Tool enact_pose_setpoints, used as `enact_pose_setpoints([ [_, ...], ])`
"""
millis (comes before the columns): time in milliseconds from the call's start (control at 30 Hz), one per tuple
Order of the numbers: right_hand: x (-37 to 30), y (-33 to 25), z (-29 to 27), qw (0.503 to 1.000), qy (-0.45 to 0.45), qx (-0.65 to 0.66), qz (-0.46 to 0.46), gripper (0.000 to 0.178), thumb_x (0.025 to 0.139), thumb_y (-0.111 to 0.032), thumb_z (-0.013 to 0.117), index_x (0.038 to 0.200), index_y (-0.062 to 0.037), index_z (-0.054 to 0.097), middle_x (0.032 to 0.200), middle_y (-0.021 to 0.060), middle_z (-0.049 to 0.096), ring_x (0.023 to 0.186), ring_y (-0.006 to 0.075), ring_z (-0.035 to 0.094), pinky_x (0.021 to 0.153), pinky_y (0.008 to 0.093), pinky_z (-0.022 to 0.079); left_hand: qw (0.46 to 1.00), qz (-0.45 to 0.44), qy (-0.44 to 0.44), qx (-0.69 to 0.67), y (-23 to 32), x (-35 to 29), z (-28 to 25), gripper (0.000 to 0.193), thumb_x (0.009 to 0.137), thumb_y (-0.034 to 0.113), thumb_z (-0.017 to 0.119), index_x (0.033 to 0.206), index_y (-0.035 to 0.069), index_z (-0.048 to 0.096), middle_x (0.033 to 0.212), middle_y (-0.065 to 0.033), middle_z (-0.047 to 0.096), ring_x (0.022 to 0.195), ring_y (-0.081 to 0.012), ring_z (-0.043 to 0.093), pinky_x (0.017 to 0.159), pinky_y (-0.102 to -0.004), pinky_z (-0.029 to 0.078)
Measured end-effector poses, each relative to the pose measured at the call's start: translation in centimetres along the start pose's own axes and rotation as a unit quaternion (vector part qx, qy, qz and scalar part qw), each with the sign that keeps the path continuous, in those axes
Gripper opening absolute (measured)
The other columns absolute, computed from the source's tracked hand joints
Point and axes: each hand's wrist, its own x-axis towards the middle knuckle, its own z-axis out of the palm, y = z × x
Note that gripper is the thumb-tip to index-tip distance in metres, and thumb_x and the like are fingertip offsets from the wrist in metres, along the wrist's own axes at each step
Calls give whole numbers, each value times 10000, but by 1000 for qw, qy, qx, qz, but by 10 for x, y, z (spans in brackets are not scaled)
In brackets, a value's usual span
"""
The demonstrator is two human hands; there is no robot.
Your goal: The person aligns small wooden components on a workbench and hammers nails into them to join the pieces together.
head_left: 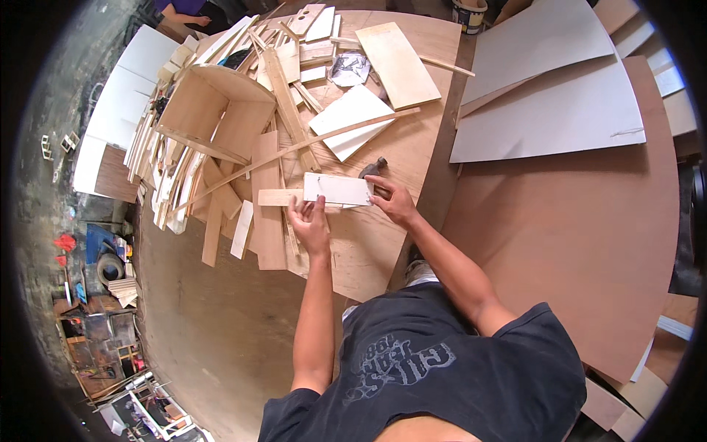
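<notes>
Head view: the left hand (309, 225) and right hand (395, 200) are apart, both gripping a white board (339, 188) over the near part of the table (361, 258), left at its near edge, right at its right end, seemingly to steady it face up; a dark tool (372, 171) lies just beyond, probably for easy reach, the box (193, 103) far left, perhaps leaving room

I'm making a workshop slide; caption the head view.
Left hand and right hand hold a white board over a cluttered wooden table.
</notes>
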Motion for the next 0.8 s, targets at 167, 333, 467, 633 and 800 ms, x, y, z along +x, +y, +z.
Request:
enact_pose_setpoints([
  [167, -1, -6, -7, 1000, 8, -5, 9, 554, 928, 35, 690, 1472, -1, 592, 1438, 173, 649, 1347, 236, 625, 1133, 346, 524, 961, 104, -82, 244, 36, 29, 5, 755, 895, 215, 875, 1513, 18, 488, 1163, -176, 704, 1041, -267, 711, 913, -393, 579],
  [333, -9, 3, -2, 941, 177, -286, -45, 519, 947, -90, 716, 1442, -2, 590, 1419, 211, 635, 1195, 363, 699, 1022, 435, 578, 901, 164, -88, 392, 42, 40, 1, 642, 826, 211, 848, 1400, 61, 601, 1078, -201, 759, 931, -336, 749, 878, -438, 576],
  [467, -5, 45, -3, 751, 198, -629, 33, 516, 1004, -250, 681, 1454, -48, 527, 1313, 190, 625, 1062, 422, 699, 966, 512, 572, 866, 207, -167, 424, 46, 45, 13, 599, 823, 205, 826, 1358, 55, 601, 1049, -220, 743, 939, -359, 750, 886, -480, 563],
  [633, -2, 33, 9, 776, 174, -577, 185, 447, 1021, -284, 669, 1392, -70, 541, 1309, 223, 601, 1077, 472, 684, 950, 577, 548, 911, 122, -211, 332, 41, 50, 15, 445, 912, 201, 782, 1288, 55, 595, 1072, -215, 737, 917, -329, 767, 728, -449, 646],
  [800, -55, 14, 3, 816, 369, -423, 141, 326, 1039, -329, 636, 1235, -70, 610, 984, 225, 708, 1051, 535, 681, 916, 602, 550, 945, 16, -225, 237, 55, 42, 26, 444, 957, 219, 774, 1291, 58, 530, 1079, -206, 737, 885, -298, 773, 585, -385, 689],
])
